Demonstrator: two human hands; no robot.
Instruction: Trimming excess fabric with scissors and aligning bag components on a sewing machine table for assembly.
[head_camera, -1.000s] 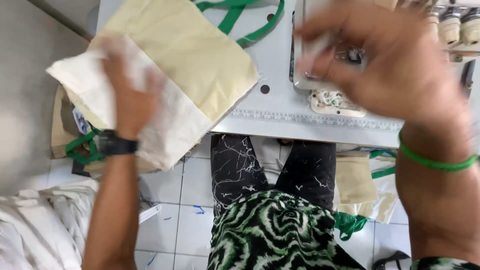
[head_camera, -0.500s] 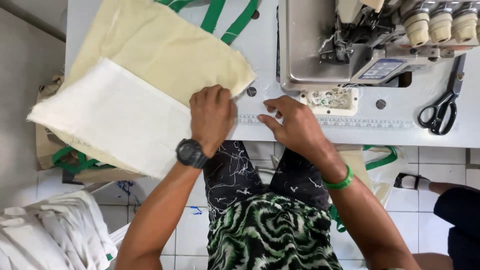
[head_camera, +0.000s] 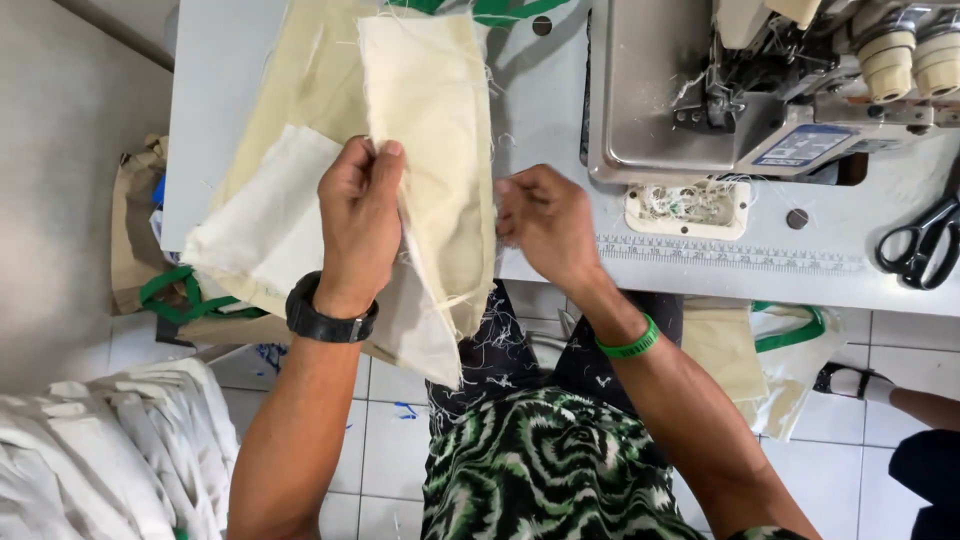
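A cream fabric panel (head_camera: 435, 130) lies lengthwise over a stack of cream cloth (head_camera: 300, 100) and a white lining piece (head_camera: 255, 215) on the pale sewing table (head_camera: 560, 110). My left hand (head_camera: 360, 220), with a black watch on its wrist, pinches the panel's left edge. On the panel's right edge my right hand (head_camera: 545, 225), wearing a green wristband, grips the cloth with closed fingers. The panel's lower end hangs over the table's front edge above my lap.
A grey overlock sewing machine (head_camera: 700, 100) with thread cones stands at the right. Black scissors (head_camera: 920, 245) lie at the far right. Green-handled cream bags (head_camera: 175, 295) hang left and right of the table. White cloth (head_camera: 100, 450) is piled at the lower left. Another person's foot (head_camera: 850, 380) shows at right.
Both hands have lifted from the table edge and taken hold of a cream panel, now turned lengthwise on top of the stack. The view has shifted a little.
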